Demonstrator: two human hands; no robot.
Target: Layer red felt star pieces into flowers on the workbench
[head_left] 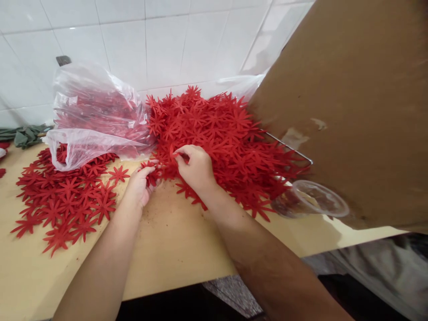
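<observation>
In my left hand (140, 183) is a red fabric flower (151, 173), pinched between thumb and fingers just above the table. My right hand (195, 167) is closed in a pinch at the front edge of a big heap of red flower cutouts (207, 129); a bit of red shows at the fingertips, seemingly a flower petal. A single loose flower (118, 174) lies flat to the left of my left hand. Farther left spreads a second, lower pile of red flowers (67, 200).
A clear plastic bag (96, 107) full of red pieces leans by the tiled wall (123, 49). On the right stand a large brown board (354, 102) and a tipped transparent plastic cup (317, 198). Dark green fabric pieces (25, 136) lie at the far left of the table (177, 249).
</observation>
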